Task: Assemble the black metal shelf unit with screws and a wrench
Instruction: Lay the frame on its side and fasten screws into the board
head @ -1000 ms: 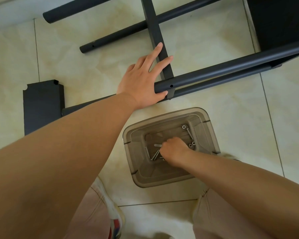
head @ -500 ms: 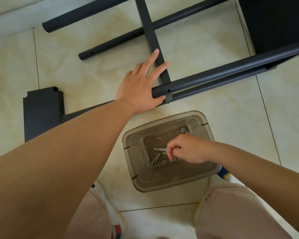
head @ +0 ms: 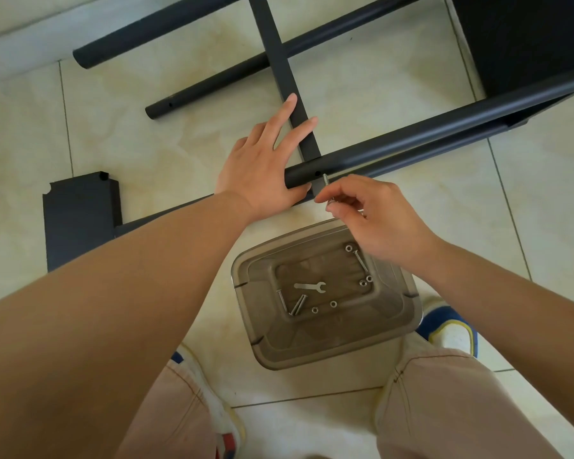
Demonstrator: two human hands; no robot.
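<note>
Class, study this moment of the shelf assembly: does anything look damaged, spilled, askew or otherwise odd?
Nothing stands out. The screws, nuts and wrench lie loose but contained in the plastic tray. The left hand steadies the black tube while the right hand pinches a screw near its hole.

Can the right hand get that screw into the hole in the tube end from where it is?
Probably yes. The right hand pinches the screw just below the hole, with nothing between them. The left hand rests on the tube beside the hole, not over it.
</note>
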